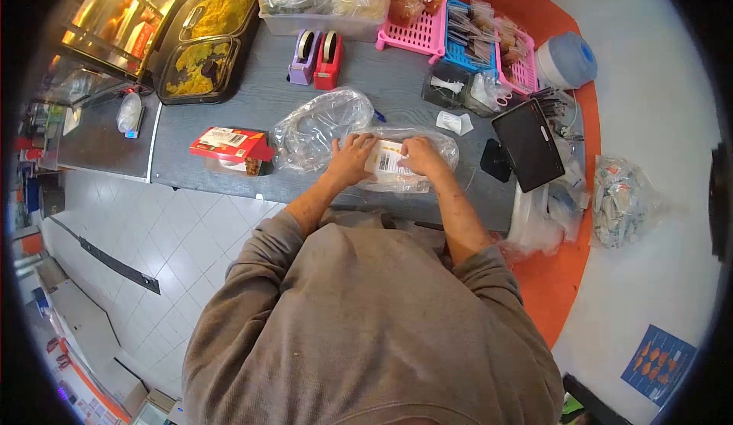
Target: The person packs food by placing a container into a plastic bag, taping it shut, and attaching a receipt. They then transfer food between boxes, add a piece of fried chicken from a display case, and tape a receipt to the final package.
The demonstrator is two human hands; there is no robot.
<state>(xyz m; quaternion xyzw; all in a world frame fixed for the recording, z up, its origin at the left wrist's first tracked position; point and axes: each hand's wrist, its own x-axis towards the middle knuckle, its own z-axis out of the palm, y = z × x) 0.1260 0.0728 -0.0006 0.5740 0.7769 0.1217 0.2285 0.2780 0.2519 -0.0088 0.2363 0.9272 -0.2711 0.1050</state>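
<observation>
Both hands rest at a white printed label (389, 161) that lies on a clear plastic-wrapped package (441, 147) near the counter's front edge. My left hand (352, 158) presses at the label's left side with its fingers spread. At the right side, my right hand (424, 155) has its fingers bent over the label's edge; whether they pinch it is hard to make out. Left of the package is a clear plastic bag (317, 131) with round contents. Further left stands a red and white food box (231, 144).
A purple tape dispenser (302, 60) and a red one (328, 62) stand behind the bags. Baskets of packets (467, 37), a black tablet (529, 145) and a small paper slip (455, 123) are to the right. Two trays of yellow food (200, 66) sit at the back left.
</observation>
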